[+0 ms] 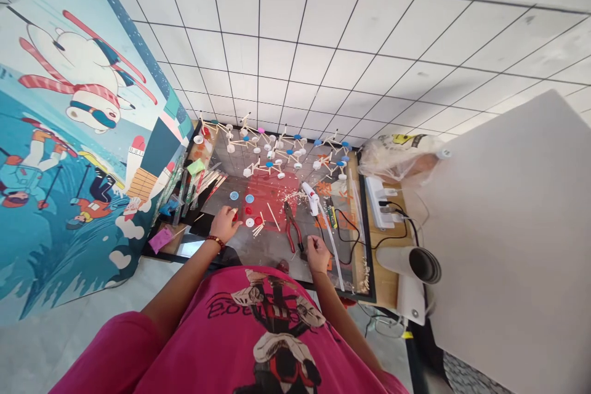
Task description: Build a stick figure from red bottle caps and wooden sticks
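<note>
- The left hand (236,217) is at a red cap (235,217) on the near left part of the bench (221,197). I can't tell if it grips the cap.
- The right hand (313,245) has its fingertips together, just right of the pliers (289,226). I can't see if something tiny is in it.
- Between the hands lie little sticks (273,217), a white cap (250,222) and the pliers, with their red handles to the near side.
- Two blue caps (249,199) sit a bit farther away.
- The white glue gun (311,199) lies past the pliers, near a red mat (268,194).
- Stick shapes with round feet (278,151) stand along the far side, by the wall (286,61).
</note>
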The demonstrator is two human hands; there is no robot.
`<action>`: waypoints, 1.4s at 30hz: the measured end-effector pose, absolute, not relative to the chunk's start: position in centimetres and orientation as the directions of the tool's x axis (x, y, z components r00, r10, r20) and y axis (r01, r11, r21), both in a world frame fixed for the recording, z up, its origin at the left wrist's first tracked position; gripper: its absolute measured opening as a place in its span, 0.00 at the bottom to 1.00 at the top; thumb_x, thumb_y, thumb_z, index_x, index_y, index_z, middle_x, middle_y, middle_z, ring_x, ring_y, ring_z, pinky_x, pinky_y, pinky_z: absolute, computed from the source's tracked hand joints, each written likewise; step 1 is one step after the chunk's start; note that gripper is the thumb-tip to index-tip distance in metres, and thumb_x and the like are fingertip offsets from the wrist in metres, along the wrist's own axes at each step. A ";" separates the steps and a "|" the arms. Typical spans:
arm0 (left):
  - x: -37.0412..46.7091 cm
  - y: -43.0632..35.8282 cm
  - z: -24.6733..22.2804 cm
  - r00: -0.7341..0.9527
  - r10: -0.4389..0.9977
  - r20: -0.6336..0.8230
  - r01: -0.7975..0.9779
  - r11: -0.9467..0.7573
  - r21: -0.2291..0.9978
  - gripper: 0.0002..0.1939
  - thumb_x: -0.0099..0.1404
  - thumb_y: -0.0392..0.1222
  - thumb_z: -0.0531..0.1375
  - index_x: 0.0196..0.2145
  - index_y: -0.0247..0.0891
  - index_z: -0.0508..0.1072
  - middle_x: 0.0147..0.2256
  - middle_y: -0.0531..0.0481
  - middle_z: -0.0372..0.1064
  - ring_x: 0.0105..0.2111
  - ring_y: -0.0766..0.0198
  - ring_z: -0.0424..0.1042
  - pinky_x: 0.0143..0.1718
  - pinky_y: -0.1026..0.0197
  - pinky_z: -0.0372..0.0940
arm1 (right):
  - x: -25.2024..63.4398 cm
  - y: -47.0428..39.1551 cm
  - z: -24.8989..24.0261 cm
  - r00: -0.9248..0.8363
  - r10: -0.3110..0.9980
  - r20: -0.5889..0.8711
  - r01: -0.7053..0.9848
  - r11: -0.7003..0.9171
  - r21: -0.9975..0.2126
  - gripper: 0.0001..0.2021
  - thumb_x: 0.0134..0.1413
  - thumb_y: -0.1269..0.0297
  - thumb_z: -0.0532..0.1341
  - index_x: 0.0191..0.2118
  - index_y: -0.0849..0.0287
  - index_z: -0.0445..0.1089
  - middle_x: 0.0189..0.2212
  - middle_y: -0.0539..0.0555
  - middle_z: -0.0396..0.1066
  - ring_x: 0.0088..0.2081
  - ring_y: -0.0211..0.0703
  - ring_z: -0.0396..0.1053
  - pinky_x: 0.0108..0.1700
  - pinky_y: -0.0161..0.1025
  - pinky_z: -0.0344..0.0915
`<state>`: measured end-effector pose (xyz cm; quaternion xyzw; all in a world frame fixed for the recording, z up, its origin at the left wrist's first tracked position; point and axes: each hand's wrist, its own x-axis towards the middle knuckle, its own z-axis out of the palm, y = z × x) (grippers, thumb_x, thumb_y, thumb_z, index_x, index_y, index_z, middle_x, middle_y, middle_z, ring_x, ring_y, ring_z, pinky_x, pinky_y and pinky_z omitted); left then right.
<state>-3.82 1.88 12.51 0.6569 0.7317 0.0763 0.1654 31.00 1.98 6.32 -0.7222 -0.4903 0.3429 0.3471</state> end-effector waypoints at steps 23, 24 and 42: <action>-1.4 3.2 14.5 0.086 0.994 -0.071 0.941 -0.057 0.334 0.21 0.64 0.44 0.60 0.55 0.46 0.74 0.64 0.42 0.58 0.61 0.45 0.54 0.61 0.42 0.51 | 30.9 2.0 6.4 0.288 0.942 -0.171 0.463 -0.293 -0.836 0.28 0.54 0.40 0.53 0.34 0.62 0.76 0.23 0.55 0.73 0.28 0.46 0.68 0.32 0.38 0.62; -0.9 3.4 14.5 0.118 0.990 -0.074 0.937 -0.087 0.339 0.21 0.64 0.45 0.60 0.55 0.48 0.74 0.65 0.44 0.56 0.62 0.45 0.53 0.62 0.42 0.50 | 30.9 2.0 6.4 0.286 0.943 -0.172 0.463 -0.293 -0.836 0.28 0.54 0.40 0.53 0.34 0.62 0.76 0.23 0.55 0.73 0.28 0.45 0.68 0.32 0.38 0.62; 2.3 2.3 14.5 0.164 0.946 -0.280 0.951 -0.077 0.298 0.11 0.67 0.45 0.58 0.42 0.39 0.76 0.45 0.41 0.70 0.48 0.51 0.68 0.51 0.49 0.62 | 30.9 2.0 6.8 0.276 0.945 -0.178 0.444 -0.289 -0.848 0.27 0.55 0.41 0.54 0.34 0.62 0.76 0.23 0.55 0.73 0.28 0.46 0.68 0.32 0.38 0.63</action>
